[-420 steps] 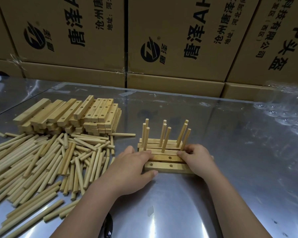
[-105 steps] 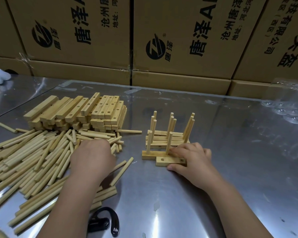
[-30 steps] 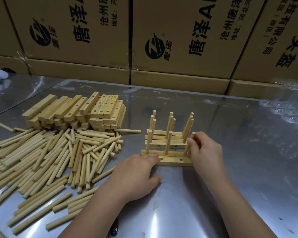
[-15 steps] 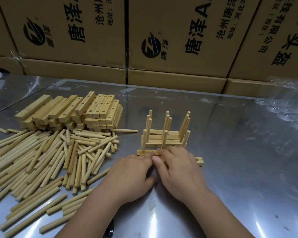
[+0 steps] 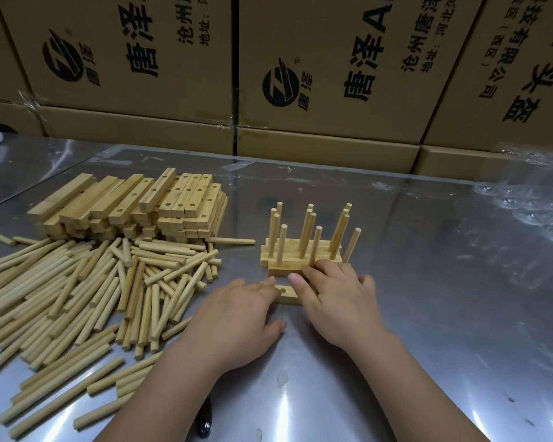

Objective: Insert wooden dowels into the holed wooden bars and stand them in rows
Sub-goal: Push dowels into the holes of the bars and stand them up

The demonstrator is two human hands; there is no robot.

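Note:
Three holed bars with upright dowels point(image 5: 304, 247) stand in rows at the middle of the metal table point(image 5: 444, 314). Just in front of them lies a loose holed bar point(image 5: 286, 295) with no dowels, one hole showing at its left end. My right hand point(image 5: 336, 301) covers most of this bar, fingers curled over its far side, thumb near the front row. My left hand point(image 5: 237, 317) lies flat, its fingertips touching the bar's left end. Loose dowels point(image 5: 93, 291) lie piled at the left, with a stack of holed bars point(image 5: 134, 205) behind them.
Printed cardboard boxes point(image 5: 332, 74) wall off the back of the table. Crumpled clear plastic point(image 5: 530, 199) lies at the right rear. A small black object point(image 5: 205, 422) sits near the front edge under my left arm. A single dowel point(image 5: 233, 241) lies between stack and rows.
The third bar got its last dowel from my right hand. Both hands then came to the loose bar, which has shifted left, so its left end now shows between them.

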